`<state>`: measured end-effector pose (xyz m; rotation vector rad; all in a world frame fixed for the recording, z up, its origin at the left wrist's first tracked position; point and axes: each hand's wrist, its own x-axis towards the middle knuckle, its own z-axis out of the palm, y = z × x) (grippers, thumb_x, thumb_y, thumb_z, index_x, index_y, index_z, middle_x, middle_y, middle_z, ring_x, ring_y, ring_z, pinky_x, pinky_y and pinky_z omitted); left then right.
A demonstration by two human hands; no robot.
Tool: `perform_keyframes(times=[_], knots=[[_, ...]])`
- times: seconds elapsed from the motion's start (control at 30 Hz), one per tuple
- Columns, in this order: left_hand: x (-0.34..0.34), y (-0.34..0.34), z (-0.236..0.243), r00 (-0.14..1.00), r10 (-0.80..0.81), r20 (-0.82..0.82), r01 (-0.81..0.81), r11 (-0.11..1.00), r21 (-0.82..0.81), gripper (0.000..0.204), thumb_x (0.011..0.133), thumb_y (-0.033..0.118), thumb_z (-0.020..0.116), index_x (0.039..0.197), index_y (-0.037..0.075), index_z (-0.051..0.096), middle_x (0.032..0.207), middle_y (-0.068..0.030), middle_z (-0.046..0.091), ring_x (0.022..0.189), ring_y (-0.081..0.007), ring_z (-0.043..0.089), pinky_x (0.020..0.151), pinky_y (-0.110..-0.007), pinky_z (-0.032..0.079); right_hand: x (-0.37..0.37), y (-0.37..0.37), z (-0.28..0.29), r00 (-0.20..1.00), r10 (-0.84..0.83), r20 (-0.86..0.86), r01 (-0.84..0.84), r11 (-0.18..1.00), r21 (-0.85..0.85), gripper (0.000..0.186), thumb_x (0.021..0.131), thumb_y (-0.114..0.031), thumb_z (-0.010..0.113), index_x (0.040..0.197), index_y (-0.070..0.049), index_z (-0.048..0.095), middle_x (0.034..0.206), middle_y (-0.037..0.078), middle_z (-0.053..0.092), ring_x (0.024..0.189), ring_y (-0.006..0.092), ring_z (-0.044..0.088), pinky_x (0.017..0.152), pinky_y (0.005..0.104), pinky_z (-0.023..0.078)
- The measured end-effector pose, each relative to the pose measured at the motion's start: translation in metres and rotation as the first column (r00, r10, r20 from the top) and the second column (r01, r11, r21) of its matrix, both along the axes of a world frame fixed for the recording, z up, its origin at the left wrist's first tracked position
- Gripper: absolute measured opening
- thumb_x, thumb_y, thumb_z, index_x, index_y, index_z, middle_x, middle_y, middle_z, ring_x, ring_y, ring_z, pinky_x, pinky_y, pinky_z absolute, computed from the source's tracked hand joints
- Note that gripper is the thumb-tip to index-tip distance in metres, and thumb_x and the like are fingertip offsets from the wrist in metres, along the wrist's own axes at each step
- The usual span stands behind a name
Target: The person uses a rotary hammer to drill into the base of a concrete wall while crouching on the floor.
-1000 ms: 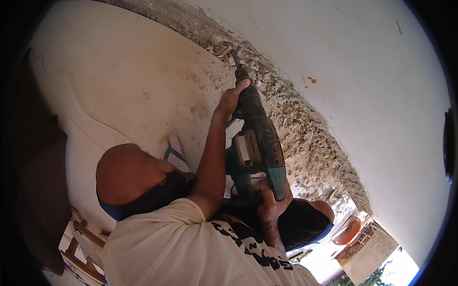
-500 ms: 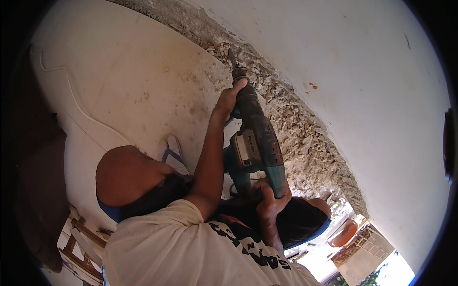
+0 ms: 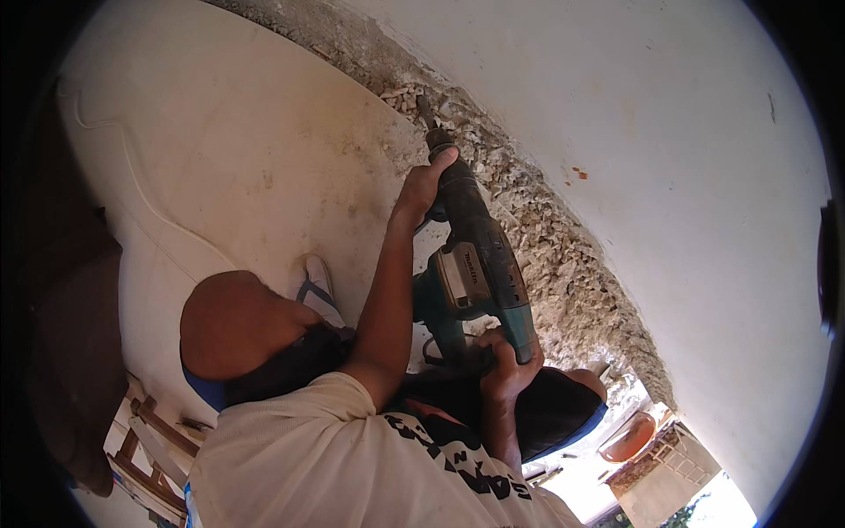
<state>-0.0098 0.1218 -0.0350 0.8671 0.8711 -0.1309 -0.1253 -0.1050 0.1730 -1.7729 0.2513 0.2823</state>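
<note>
A dark green and black hammer drill [image 3: 475, 246] runs diagonally through the middle of the view. My left hand [image 3: 427, 180] is closed round its front barrel, behind the collar. My right hand [image 3: 509, 370] grips the rear handle. The flat chisel bit [image 3: 425, 112] points away from me into broken rubble [image 3: 563, 264] along the base of the white wall [image 3: 704, 176]. Its tip meets the loose chips, where the exact contact is too small to make out. My bent knees are beside and below my arms, and my sandalled foot [image 3: 317, 290] rests on the dusty floor.
The pale floor [image 3: 211, 150] extends left of the rubble, with a thin white cable [image 3: 158, 211] lying across it. A dark object [image 3: 70, 352] stands at the far left above wooden pieces [image 3: 150, 440]. An orange basin [image 3: 627, 437] sits in a bright area at the lower right.
The drill's front end and my left hand have shifted slightly left in the picture, while my right hand sits a little farther right. Both keep their grip on the tool.
</note>
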Motion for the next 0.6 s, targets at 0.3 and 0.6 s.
perform_keyframes(times=[0.3,0.6], knots=[[0.004,-0.006,0.009,0.994,0.075,0.076,-0.064,0.989,-0.135,0.066,0.087,0.062,0.071,0.108,0.000,0.072,0.098,-0.0088,0.074,0.084,-0.0189,0.069,0.080,-0.032,0.054,0.011,0.004,0.009,0.998,0.033,-0.061,-0.036,0.998,-0.052,0.010,0.074,-0.006,0.067,0.081,0.001,0.065,0.069,0.005,0.064,0.063,0.0126,0.058,0.061,0.0290,0.047],[-0.018,-0.018,0.009,0.951,0.205,0.231,-0.140,0.953,-0.269,0.049,0.094,0.056,0.067,0.102,0.008,0.071,0.090,-0.0039,0.072,0.079,-0.0162,0.068,0.077,-0.030,0.055,-0.019,0.006,0.011,0.986,0.163,0.020,-0.151,0.947,-0.285,0.021,0.075,-0.013,0.077,0.083,0.001,0.063,0.069,0.007,0.060,0.063,0.0156,0.054,0.063,0.0341,0.047]])
